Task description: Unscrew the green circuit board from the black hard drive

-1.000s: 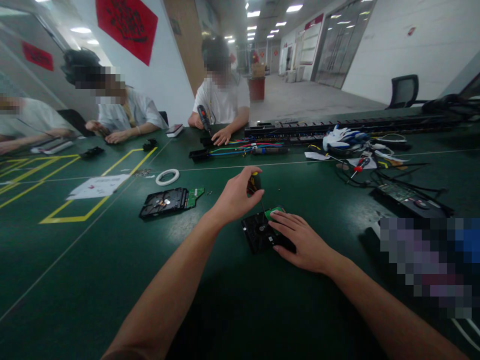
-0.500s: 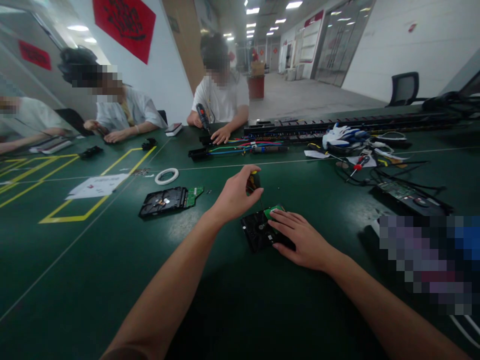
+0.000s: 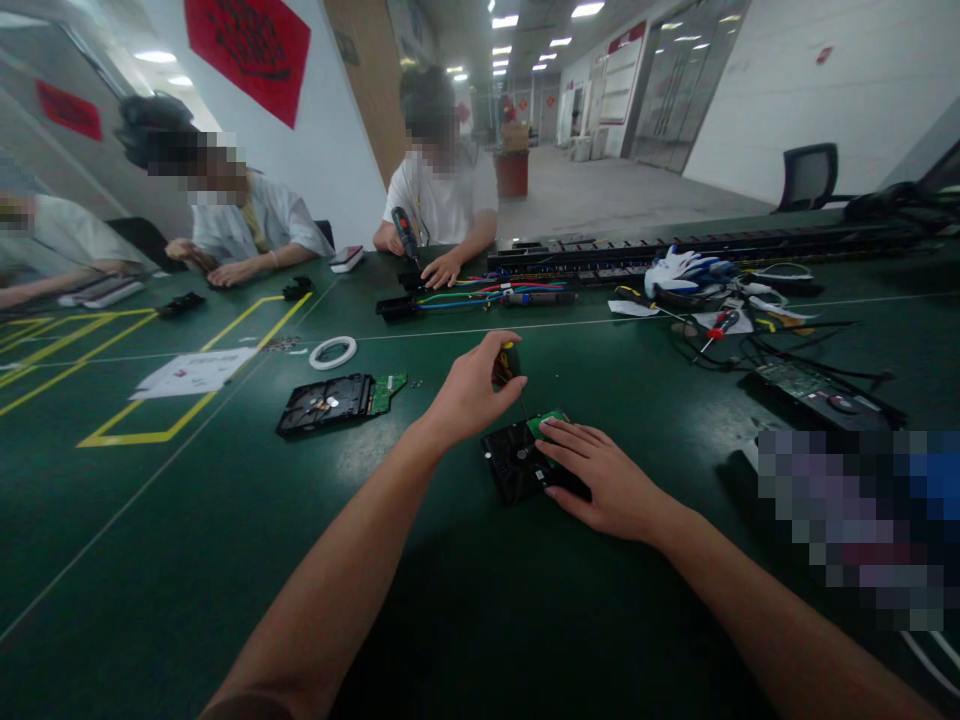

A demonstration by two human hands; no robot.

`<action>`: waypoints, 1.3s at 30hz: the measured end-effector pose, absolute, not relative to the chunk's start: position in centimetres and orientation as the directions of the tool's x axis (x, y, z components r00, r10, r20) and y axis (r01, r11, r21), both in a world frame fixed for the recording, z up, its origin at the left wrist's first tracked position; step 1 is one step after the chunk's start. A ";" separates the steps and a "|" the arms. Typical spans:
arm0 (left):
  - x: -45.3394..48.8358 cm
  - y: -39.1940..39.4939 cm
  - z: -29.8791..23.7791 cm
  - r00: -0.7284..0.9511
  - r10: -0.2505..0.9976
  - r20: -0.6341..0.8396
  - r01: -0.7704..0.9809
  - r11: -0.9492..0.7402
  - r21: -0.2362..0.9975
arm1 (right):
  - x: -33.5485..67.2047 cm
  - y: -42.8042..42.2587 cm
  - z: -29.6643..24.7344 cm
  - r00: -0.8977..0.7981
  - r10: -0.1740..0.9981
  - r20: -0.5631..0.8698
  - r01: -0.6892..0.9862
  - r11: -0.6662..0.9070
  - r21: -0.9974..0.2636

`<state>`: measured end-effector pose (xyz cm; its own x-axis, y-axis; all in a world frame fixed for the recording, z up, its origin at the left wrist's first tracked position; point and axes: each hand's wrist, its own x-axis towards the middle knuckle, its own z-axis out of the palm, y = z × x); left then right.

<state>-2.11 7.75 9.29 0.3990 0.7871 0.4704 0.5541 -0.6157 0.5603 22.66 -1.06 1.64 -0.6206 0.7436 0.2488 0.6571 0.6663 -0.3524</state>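
Note:
My left hand [image 3: 480, 385] is closed around the yellow-and-dark handle of a screwdriver [image 3: 511, 362]. Its thin shaft points down at a black hard drive [image 3: 510, 462] lying on the table; the exact contact of the tip is hard to make out. A green circuit board [image 3: 550, 420] shows at the drive's far edge. Spread over the drive's right side is my right hand [image 3: 596, 470], its fingers stretched out on the board and casing, thumb at the near side. That hand covers part of the drive.
Left of my hands lie another hard drive [image 3: 326, 404] with a green board and a white ring [image 3: 333, 352]. To the right are a red-handled screwdriver [image 3: 721, 326], gloves [image 3: 682, 270], cables and a circuit-board unit [image 3: 825, 393]. Across the table a co-worker holds a power screwdriver [image 3: 405, 232].

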 end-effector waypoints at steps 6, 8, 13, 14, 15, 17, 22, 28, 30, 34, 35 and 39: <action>-2.1 7.8 9.3 0.398 0.786 0.473 0.565 -0.616 0.548 | 22.6 -1.2 1.7 -0.617 0.745 0.255 0.655 0.665 -0.357; -2.1 7.8 9.2 0.404 0.775 0.486 0.567 -0.629 0.532 | 22.6 -1.2 1.7 -0.614 0.746 0.258 0.650 0.663 -0.371; -2.0 8.0 9.1 0.449 0.754 0.479 0.548 -0.656 0.519 | 22.7 -1.2 1.7 -0.621 0.744 0.247 0.645 0.664 -0.379; -2.0 8.0 9.1 0.444 0.755 0.483 0.549 -0.655 0.520 | 22.7 -1.1 1.7 -0.622 0.745 0.242 0.648 0.662 -0.376; -2.0 7.9 9.2 0.432 0.757 0.490 0.551 -0.651 0.522 | 22.7 -1.1 1.7 -0.622 0.746 0.237 0.650 0.661 -0.375; -2.1 7.8 9.4 0.404 0.765 0.502 0.553 -0.641 0.531 | 22.7 -1.1 1.6 -0.619 0.748 0.238 0.650 0.659 -0.378; -2.0 7.5 9.9 0.405 0.768 0.496 0.531 -0.639 0.556 | 22.7 -1.2 1.6 -0.616 0.746 0.253 0.643 0.662 -0.385; -1.9 7.6 9.7 0.413 0.772 0.483 0.524 -0.636 0.567 | 22.7 -1.1 1.6 -0.621 0.745 0.243 0.648 0.662 -0.376; -1.9 7.7 9.6 0.406 0.773 0.487 0.532 -0.634 0.562 | 22.7 -1.0 1.6 -0.620 0.743 0.250 0.644 0.665 -0.379; -2.1 7.8 9.5 0.400 0.777 0.487 0.534 -0.629 0.565 | 22.8 -1.0 1.6 -0.619 0.741 0.260 0.637 0.667 -0.386; -2.1 7.8 9.5 0.398 0.779 0.485 0.533 -0.627 0.569 | 22.8 -1.0 1.6 -0.620 0.741 0.259 0.636 0.668 -0.386; -2.1 7.8 9.5 0.397 0.779 0.485 0.538 -0.626 0.564 | 22.8 -0.9 1.6 -0.623 0.740 0.255 0.637 0.669 -0.384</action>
